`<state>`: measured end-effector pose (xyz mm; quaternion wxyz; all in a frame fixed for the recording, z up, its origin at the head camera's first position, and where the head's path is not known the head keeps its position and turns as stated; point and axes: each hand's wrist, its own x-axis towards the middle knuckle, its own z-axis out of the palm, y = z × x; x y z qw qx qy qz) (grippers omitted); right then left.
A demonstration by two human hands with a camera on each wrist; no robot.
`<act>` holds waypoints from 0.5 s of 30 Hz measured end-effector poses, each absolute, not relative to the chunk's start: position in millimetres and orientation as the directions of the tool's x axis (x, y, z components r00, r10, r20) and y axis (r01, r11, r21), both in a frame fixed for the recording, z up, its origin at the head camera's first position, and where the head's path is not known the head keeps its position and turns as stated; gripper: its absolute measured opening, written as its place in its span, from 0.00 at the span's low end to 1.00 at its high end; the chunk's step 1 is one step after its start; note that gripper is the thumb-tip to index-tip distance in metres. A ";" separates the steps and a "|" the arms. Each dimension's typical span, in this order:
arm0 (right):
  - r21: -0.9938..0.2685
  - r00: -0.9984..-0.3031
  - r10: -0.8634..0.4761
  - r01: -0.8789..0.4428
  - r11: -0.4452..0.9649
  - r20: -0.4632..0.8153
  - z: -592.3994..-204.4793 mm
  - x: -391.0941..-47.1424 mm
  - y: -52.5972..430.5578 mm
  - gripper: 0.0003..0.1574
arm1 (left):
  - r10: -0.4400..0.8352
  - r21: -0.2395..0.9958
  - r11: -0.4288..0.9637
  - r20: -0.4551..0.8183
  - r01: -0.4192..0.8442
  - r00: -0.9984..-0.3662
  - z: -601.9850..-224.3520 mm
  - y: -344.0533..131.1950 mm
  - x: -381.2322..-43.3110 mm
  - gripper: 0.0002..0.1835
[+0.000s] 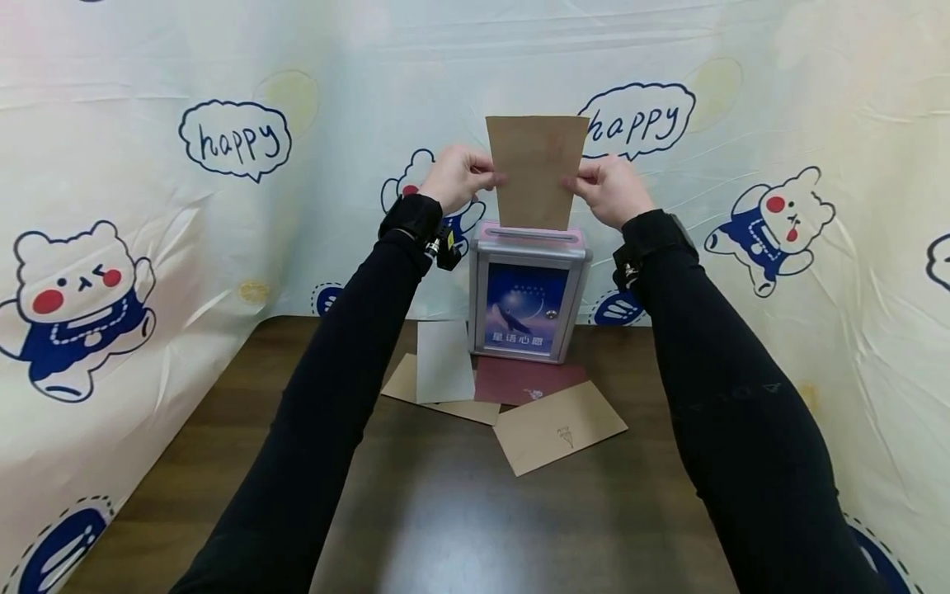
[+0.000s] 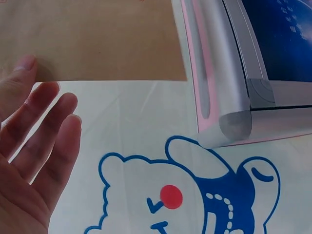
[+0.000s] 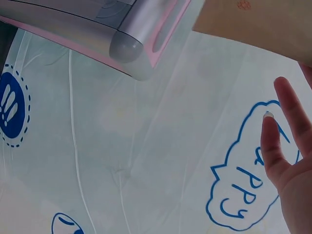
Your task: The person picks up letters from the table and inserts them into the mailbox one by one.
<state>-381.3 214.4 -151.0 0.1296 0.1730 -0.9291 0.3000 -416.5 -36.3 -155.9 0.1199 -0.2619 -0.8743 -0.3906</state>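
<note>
A brown kraft envelope (image 1: pixel 538 169) stands upright over the top of a silver and pink box (image 1: pixel 529 289), its lower edge close to the slot (image 1: pixel 529 234) in the lid. My left hand (image 1: pixel 462 177) pinches its left edge between thumb and fingers. On the opposite edge my right hand (image 1: pixel 612 190) pinches it the same way. In the left wrist view the thumb lies on the face of the envelope (image 2: pixel 97 41), the other fingers behind and below. The right wrist view shows a small red print on the envelope (image 3: pixel 263 24); the right thumb is out of sight there.
At the foot of the box lie a white envelope (image 1: pixel 444 363), a dark red envelope (image 1: pixel 529 380) and a brown envelope (image 1: pixel 560 429) with a small drawing. Another brown one (image 1: pixel 401 382) is partly covered by the white. A printed cloth (image 1: pixel 334 66) hangs behind the wooden table (image 1: pixel 475 511).
</note>
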 end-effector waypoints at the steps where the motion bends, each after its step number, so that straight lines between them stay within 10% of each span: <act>1: -0.505 -0.901 -0.251 -0.410 0.759 0.353 -153.0 -382.5 213.8 0.23 | 0.361 0.622 0.561 0.409 0.546 -0.838 -157.0 -36.9 -417.2 0.10; 15: -0.468 -0.911 -0.232 -0.379 0.799 0.342 -190.4 -397.4 208.0 0.20 | 0.328 0.599 0.630 0.373 0.495 -0.868 -194.0 -31.9 -433.6 0.09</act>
